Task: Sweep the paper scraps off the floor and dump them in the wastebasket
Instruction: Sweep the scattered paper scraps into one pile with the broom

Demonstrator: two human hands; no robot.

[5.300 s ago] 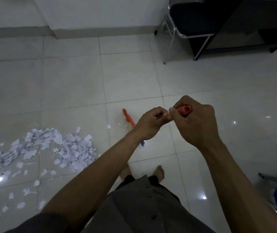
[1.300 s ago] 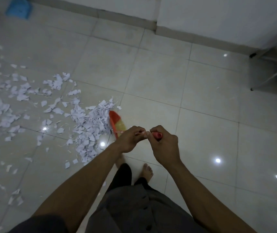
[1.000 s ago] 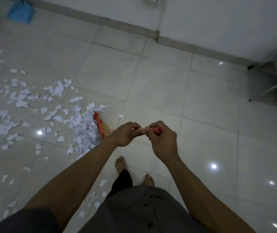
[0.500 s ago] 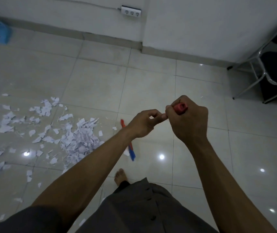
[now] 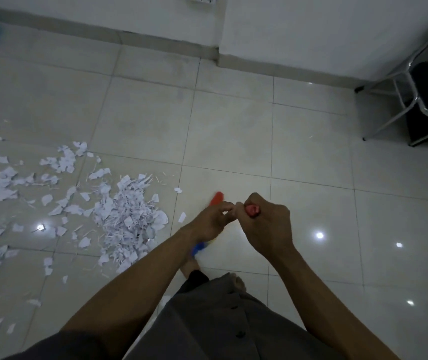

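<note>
Because sweeping needs leverage, my right hand [image 5: 267, 224] clenches the top of the broom [image 5: 216, 198], my left hand [image 5: 212, 222] grasping it lower; paper scraps [image 5: 127, 216] lie at nine o'clock.

L hand [image 5: 214, 222] & R hand [image 5: 268, 226] close together, fingers [image 5: 222, 207] curled, arms fwd.

Glossy tiled floor [image 5: 233, 131]; torn paper scraps [image 5: 127, 216]; metal-framed chair [image 5: 415, 100].
</note>
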